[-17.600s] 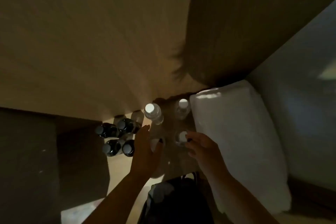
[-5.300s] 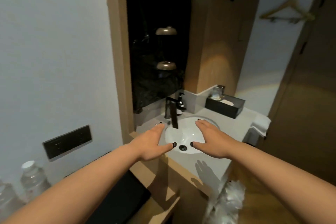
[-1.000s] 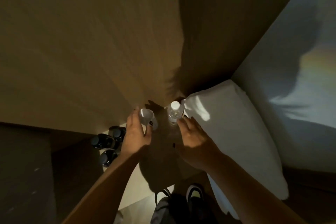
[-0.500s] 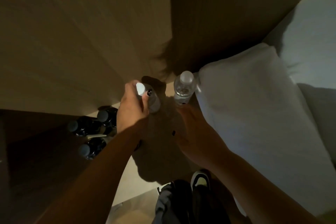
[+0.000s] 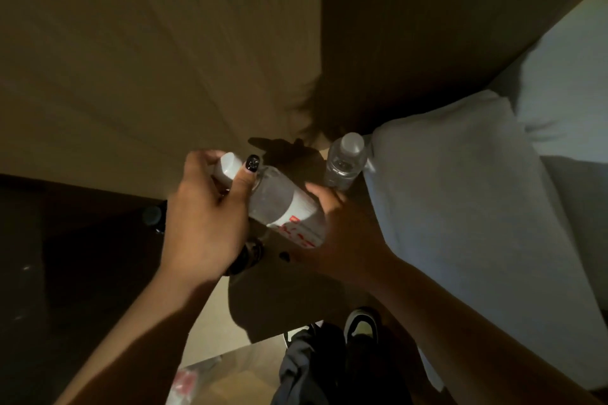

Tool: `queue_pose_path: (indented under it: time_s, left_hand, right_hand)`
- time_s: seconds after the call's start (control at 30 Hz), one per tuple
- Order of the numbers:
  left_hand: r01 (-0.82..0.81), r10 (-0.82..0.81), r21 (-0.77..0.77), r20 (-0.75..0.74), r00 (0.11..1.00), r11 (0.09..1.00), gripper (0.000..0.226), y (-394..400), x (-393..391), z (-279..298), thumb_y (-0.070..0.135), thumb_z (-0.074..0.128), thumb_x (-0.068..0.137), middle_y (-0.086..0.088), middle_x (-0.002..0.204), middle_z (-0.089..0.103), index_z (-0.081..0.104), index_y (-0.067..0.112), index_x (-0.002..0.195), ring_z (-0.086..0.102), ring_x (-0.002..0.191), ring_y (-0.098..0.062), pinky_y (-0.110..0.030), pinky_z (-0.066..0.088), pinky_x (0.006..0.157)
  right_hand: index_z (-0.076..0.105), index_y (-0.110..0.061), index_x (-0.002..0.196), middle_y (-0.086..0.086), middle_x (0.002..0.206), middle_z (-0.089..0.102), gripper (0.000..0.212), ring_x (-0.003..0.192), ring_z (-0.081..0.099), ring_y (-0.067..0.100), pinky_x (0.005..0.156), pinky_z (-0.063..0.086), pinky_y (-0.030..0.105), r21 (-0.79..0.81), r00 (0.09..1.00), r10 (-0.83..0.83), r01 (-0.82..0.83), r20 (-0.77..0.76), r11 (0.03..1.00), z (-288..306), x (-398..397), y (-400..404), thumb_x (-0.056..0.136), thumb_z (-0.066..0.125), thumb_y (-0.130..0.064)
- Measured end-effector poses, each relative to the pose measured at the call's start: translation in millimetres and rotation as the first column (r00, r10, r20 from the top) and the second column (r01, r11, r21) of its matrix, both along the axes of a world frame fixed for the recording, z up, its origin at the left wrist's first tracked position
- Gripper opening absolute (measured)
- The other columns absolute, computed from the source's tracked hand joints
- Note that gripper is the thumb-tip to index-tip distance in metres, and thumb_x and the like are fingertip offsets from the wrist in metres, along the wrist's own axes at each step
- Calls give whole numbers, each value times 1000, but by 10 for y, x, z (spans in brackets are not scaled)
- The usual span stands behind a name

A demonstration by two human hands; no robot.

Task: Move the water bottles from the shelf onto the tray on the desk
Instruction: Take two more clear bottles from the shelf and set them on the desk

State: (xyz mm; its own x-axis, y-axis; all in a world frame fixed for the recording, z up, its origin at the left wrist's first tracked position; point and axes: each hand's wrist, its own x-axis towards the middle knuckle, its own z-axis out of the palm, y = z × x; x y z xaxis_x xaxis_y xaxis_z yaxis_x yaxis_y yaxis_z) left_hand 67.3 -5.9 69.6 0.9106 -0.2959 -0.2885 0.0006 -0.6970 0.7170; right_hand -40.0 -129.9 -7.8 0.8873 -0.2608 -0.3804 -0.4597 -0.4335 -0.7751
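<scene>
Black trousers [image 5: 306,368] and my shoe [image 5: 360,327] sit nearest, below the held bottle [image 5: 279,204]. My left hand [image 5: 204,223] has its fingers [image 5: 245,179] curled round that bottle's neck just under the white cap, so the bottle lies tilted. My right hand [image 5: 339,233] cups its labelled lower end; I cannot tell how firmly. Beyond it, a second bottle [image 5: 345,161] stands upright on the shelf [image 5: 210,316], touching the white pillow [image 5: 460,207].
</scene>
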Motion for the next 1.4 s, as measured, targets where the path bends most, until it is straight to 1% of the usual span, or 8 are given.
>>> queue_pose_path:
  time_s: [0.2, 0.33, 0.57, 0.73, 0.87, 1.1, 1.27, 1.4]
  left_hand:
    - [-3, -4, -68, -94, 996, 998, 21, -66, -121, 3, 38, 63, 84, 4, 75, 71, 49, 41, 99, 69, 63, -12, -40, 59, 60]
    - [18, -88, -253, -268, 959, 967, 46, -128, -94, -188, 44, 59, 78, 2, 89, 73, 49, 29, 120, 72, 79, -17, -46, 58, 74]
    - [-3, -123, -279, -432, 894, 960, 67, -680, -269, -877, 8, 63, 88, 1, 137, 45, 29, 21, 144, 54, 101, 0, -22, 49, 88]
    - [187, -220, -208, -144, 965, 960, 48, -1119, -387, -1328, 11, 76, 76, 16, 91, 51, 49, 18, 116, 55, 89, -1, -26, 51, 80]
    - [166, -194, -255, -91, 977, 953, 16, -1270, -403, -1619, 5, 67, 80, -11, 86, 66, 59, 5, 93, 65, 83, -23, -47, 55, 76]
    - [136, -148, -213, -39, 988, 967, 67, -1234, -249, -1731, 28, 82, 62, -9, 108, 65, 50, 8, 118, 65, 97, -23, -39, 55, 83]
    - [-32, -109, -369, -355, 929, 929, 35, -905, -320, -1564, -7, 66, 80, 4, 96, 62, 54, 6, 110, 67, 79, 5, -15, 52, 69]
    - [-211, -109, -481, -555, 825, 851, 29, -558, -467, -1362, -7, 54, 86, -5, 100, 66, 54, 11, 108, 70, 89, -8, -25, 58, 74]
  right_hand:
    - [40, -25, 126, -18, 103, 54, 72, 94, 57, 0, 68, 51, 11, 153, 997, -80, 81, -9, 985, -147, -157, 78, 68, 82, -34]
    - [35, -38, 110, -21, 93, 51, 66, 88, 57, -3, 60, 51, 8, 198, 967, -248, 255, -62, 946, -144, -367, 30, 67, 83, -27]
    - [49, -25, 104, -12, 86, 60, 53, 76, 64, 3, 52, 48, 12, 64, 863, -479, 493, -159, 868, -102, -907, -202, 64, 83, -30]
    - [54, -21, 97, -9, 81, 63, 49, 71, 63, 2, 49, 48, 10, 36, 813, -550, 566, -189, 824, -217, -1267, -294, 58, 83, -30]
    - [57, -15, 91, -4, 75, 65, 46, 64, 65, 7, 48, 47, 14, 106, 786, -577, 608, -223, 787, -217, -1373, -302, 53, 81, -27]
    - [57, -20, 90, -3, 75, 66, 46, 62, 66, 2, 47, 49, 13, 151, 788, -582, 612, -201, 776, -207, -1349, -330, 53, 82, -28]
    - [56, -18, 96, -3, 80, 66, 46, 67, 66, 6, 48, 48, 12, 160, 813, -532, 573, -237, 804, -162, -1358, -351, 60, 84, -21]
    - [54, -20, 98, -4, 84, 64, 46, 72, 63, 4, 49, 46, 6, 136, 798, -564, 596, -212, 792, -128, -1317, -328, 64, 84, -17]
